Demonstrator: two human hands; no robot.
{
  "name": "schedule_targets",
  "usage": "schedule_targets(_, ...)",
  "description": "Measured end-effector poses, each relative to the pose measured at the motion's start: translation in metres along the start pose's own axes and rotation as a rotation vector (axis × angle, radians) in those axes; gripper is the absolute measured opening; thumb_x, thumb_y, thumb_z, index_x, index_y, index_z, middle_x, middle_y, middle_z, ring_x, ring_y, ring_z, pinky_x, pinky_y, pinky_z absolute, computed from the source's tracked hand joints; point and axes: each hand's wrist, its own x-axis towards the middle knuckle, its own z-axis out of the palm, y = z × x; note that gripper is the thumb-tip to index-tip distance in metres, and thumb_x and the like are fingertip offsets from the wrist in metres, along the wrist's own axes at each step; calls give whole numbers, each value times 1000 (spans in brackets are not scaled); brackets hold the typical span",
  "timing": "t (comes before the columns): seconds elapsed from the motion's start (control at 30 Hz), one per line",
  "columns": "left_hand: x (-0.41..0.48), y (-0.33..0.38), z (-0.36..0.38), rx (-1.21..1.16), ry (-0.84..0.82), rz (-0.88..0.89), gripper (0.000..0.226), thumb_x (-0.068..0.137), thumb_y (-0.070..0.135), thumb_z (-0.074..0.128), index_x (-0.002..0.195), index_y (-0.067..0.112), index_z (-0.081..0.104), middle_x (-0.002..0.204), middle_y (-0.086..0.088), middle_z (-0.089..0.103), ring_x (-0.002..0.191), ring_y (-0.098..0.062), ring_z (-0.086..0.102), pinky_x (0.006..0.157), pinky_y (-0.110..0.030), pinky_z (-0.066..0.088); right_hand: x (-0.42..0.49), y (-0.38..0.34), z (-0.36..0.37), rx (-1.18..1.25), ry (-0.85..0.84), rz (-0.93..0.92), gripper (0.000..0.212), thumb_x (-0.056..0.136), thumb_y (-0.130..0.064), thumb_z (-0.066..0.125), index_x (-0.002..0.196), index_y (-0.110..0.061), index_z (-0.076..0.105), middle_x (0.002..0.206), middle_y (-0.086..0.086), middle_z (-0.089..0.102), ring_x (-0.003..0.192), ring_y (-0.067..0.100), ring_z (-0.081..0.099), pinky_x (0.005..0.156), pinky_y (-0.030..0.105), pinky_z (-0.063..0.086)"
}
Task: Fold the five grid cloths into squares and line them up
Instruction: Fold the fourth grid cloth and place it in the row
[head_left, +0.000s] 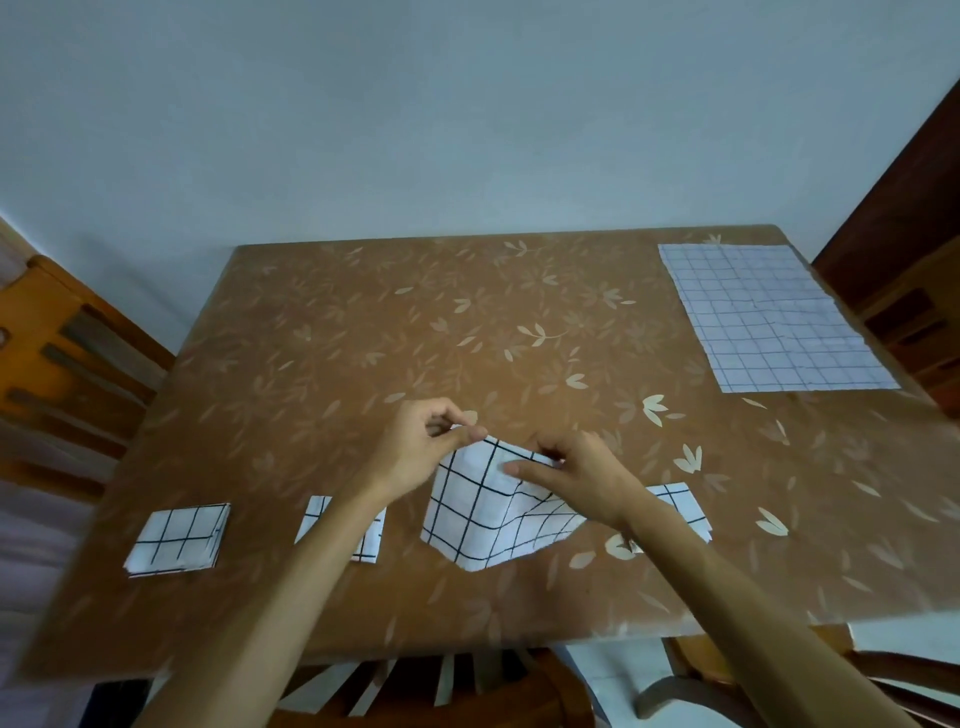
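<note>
The partly folded white cloth with a black grid (483, 514) stands raised at the near middle of the brown leaf-patterned table (363, 338). The left hand (421, 452) and right hand (587, 478) each pinch its upper edge. Risk: an uneven pull would skew the fold. A sagging right side could land on the folded grid square (680, 501) at the table's near right.

No legible text, label, brand, number or sign anywhere.

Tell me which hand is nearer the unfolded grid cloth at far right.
Right. The right hand is left of the unfolded grid cloth and closer in; the left hand is farther left.
</note>
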Motion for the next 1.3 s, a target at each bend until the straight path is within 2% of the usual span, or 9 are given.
schedule_targets(0.13, -6, -3, -13, 20, 97, 67, 14, 83, 1, 74, 80, -10, 66, 65, 26, 70, 71, 10, 68, 67, -6, 49, -6, 14, -7, 18, -6, 36, 56, 89, -49, 67, 61, -4, 50, 50, -4, 36, 46, 10, 34, 52, 28, 32)
schedule_targets(0.33, -11, 4, -18, 8, 201, -10, 31, 90, 32, 70, 109, 8, 69, 90, 6, 72, 80, 14, 64, 70, -2, 45, -10, 3, -3, 220, 31, 75, 39, 89, -38, 71, 55, -22, 60, 48, -4, 45, 48, 7, 41, 55, 24, 37)
schedule_targets(0.43, -16, -18, -15, -171, 175, -362, 100, 68, 87, 53, 145, 24, 43, 138, -2, 55, 121, -9, 56, 99, -28, 46, -12, -3, -2, 481, 124, 156, 59, 86, -48, 71, 72, 8, 57, 60, 20, 38, 57, 23, 38, 59, 36, 38)
schedule_targets(0.57, -34, -43, 8, -733, -11, -786, 122, 68, 92, 43, 155, 10, 19, 156, -22, 31, 141, -40, 36, 112, -56, 31, -12, -7, 5, 678, 183, 305, 66, 85, -51, 73, 78, 10, 50, 69, 16, 47, 60, 28, 42, 58, 40, 38)
schedule_targets(0.67, -46, -41, 27, -790, -110, -768, 95, 83, 60, 65, 151, 3, 30, 146, -17, 48, 111, -20, 61, 90, -36, 56, -14, -6, 9, 741, 190, 382, 44, 90, -37, 71, 69, -1, 57, 65, 16, 58, 58, 27, 54, 55, 34, 48)
schedule_targets(0.73, -46, -39, 30, -792, -51, -722, 57, 89, 28, 71, 136, 3, 52, 112, -1, 74, 80, -3, 69, 65, -20, 56, -17, -2, 9, 711, 179, 414, 33, 91, -32, 71, 69, -10, 59, 66, 12, 63, 61, 26, 59, 57, 33, 49)
schedule_targets(0.83, -44, -54, 19, -796, 58, -683, 64, 77, 20, 84, 132, 3, 55, 125, -1, 68, 108, -12, 67, 85, -27, 56, -24, 4, 3, 626, 149, 431, 24, 91, -28, 71, 76, -11, 63, 72, 6, 71, 67, 23, 67, 65, 37, 54)
schedule_targets(0.93, -47, -56, 9, -728, 46, -608, 35, 84, 8, 74, 118, 6, 68, 117, -9, 73, 103, -22, 72, 77, -33, 60, -31, 8, -2, 635, 82, 428, 19, 94, -17, 65, 75, -18, 68, 76, 3, 75, 74, 22, 73, 70, 37, 59)
schedule_targets(1.3, -50, -44, -1, -399, 153, -312, 25, 84, -8, 70, 99, 12, 75, 99, -1, 78, 100, -22, 73, 82, -34, 61, -28, 19, 2, 967, 35, 541, 17, 93, -2, 55, 102, 1, 69, 101, 24, 71, 87, 36, 65, 77, 42, 55)
